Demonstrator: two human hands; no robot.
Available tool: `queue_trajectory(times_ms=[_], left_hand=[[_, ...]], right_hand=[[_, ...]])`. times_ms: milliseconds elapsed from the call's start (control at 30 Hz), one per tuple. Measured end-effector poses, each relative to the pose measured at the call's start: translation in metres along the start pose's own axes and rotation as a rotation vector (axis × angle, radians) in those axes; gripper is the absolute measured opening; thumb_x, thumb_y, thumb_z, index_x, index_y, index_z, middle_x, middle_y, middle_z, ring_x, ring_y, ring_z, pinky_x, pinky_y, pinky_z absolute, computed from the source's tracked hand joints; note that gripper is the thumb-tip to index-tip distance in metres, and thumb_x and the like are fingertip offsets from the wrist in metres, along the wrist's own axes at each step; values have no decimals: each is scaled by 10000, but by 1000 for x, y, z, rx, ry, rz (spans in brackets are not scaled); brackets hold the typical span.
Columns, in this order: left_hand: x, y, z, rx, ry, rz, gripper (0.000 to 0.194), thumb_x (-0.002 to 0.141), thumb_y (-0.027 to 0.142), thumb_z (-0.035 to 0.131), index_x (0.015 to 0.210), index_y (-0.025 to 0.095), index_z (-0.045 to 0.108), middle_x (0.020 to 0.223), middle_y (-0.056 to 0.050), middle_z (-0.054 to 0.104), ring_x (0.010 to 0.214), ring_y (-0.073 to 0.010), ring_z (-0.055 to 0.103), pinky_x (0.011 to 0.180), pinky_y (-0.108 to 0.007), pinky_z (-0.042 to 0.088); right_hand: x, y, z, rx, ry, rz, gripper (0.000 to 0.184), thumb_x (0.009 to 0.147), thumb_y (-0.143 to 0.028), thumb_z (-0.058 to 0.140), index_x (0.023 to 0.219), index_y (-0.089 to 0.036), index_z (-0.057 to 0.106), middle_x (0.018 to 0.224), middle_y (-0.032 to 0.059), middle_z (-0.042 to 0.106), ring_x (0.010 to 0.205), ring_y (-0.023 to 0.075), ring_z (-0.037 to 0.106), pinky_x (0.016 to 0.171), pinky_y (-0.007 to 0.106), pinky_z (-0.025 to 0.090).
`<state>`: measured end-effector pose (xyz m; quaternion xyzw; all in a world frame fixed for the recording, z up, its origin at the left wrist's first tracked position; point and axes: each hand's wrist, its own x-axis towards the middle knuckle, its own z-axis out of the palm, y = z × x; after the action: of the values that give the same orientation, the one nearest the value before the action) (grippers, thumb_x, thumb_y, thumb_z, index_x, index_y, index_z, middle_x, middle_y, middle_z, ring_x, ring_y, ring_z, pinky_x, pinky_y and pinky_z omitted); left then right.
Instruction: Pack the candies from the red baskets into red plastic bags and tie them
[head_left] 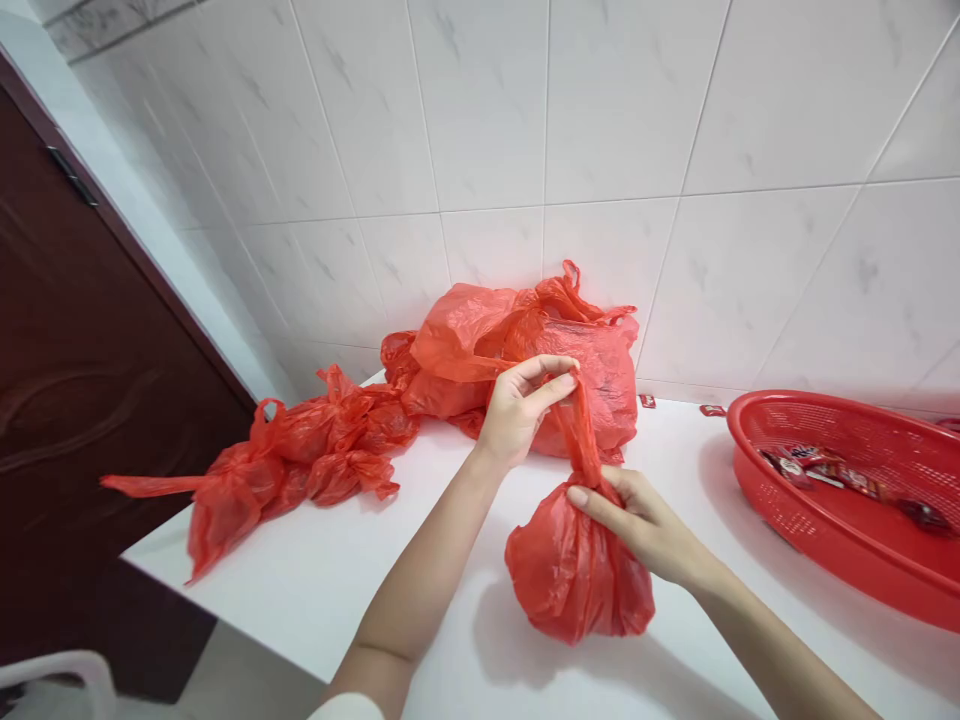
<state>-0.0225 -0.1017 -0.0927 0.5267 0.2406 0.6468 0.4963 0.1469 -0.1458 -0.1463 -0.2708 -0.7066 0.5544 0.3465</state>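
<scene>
A filled red plastic bag (577, 580) is held up over the white table, its top gathered and twisted into a narrow neck. My left hand (525, 405) pinches the upper end of that neck between thumb and fingers. Lower down, my right hand (641, 520) wraps round the neck just above the bulging part, thumb in front. What the bag contains is hidden by the plastic. Behind my left hand stand larger red bags (472, 340), leaning near the wall.
Several small tied red bags (300, 450) lie in a row along the table's left side. A red plastic basket (840, 540) with a few wrapped snacks (847, 475) stands at right. Small red packets (712, 410) lie by the tiled wall. A dark door (90, 380) is at left.
</scene>
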Motion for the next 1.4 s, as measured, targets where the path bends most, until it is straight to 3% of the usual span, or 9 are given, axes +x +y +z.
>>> queue_trajectory(times_ms=[167,300,433,533,633,800,933,1167,1400], left_hand=[[-20,-4,2,29,-254,-127,668,651,439,914,1246,262,666,1265,-92,659,1028,-232,676,890,-354,542],[-53,-11,5,311,-405,-126,355,866,432,743,1140,206,738,1226,-105,691,1124,-255,652,1015,-387,496],[-74,-12,1,406,-269,-99,323,943,457,619,1021,182,770,1136,-100,740,1116,-254,658,1035,-384,484],[-67,2,-19,404,-102,-122,365,901,508,645,936,163,760,1040,-105,771,1046,-259,694,1004,-386,502],[-40,33,-54,390,183,-49,391,799,537,731,911,163,721,875,-90,780,911,-258,725,890,-390,551],[17,101,-124,500,611,379,337,763,502,724,873,197,632,762,-30,731,821,-225,713,770,-336,574],[38,121,-169,697,895,238,182,822,384,634,837,212,576,846,-39,713,849,-207,688,764,-311,570],[18,98,-217,811,1006,-70,167,659,151,683,774,189,570,745,-28,637,869,-234,663,851,-363,528],[0,85,-228,882,1049,-6,239,635,91,673,844,184,603,804,-26,649,930,-243,667,926,-385,521]], right_hand=[[-7,-16,-23,-17,149,19,432,907,-582,603,747,-184,551,695,-12,521,620,130,475,562,252,391],[-8,-17,-24,-245,91,-32,395,928,-549,584,785,-181,609,727,0,587,654,147,511,593,258,436],[-10,-15,-17,-504,-19,-32,371,974,-512,521,870,-186,665,776,23,667,677,172,590,618,280,502],[-14,-18,-22,-617,-12,-81,448,955,-539,557,1260,-224,648,1188,108,722,1038,280,679,887,402,562],[-21,-24,-35,-684,64,-96,529,947,-575,557,1374,-265,596,1386,117,645,1245,319,616,1021,470,522],[-35,-38,-57,-762,194,-154,480,925,-596,579,1285,-291,671,1234,98,733,1111,323,700,905,447,598],[-43,-44,-67,-814,202,-235,446,920,-569,603,1268,-303,685,1201,99,744,1087,319,716,866,424,609],[-52,-57,-76,-877,243,-312,406,895,-567,631,1195,-308,720,1125,99,774,993,316,750,673,358,615],[-60,-63,-94,-925,290,-323,405,888,-601,623,1173,-332,726,1083,77,782,952,299,752,763,405,607]])
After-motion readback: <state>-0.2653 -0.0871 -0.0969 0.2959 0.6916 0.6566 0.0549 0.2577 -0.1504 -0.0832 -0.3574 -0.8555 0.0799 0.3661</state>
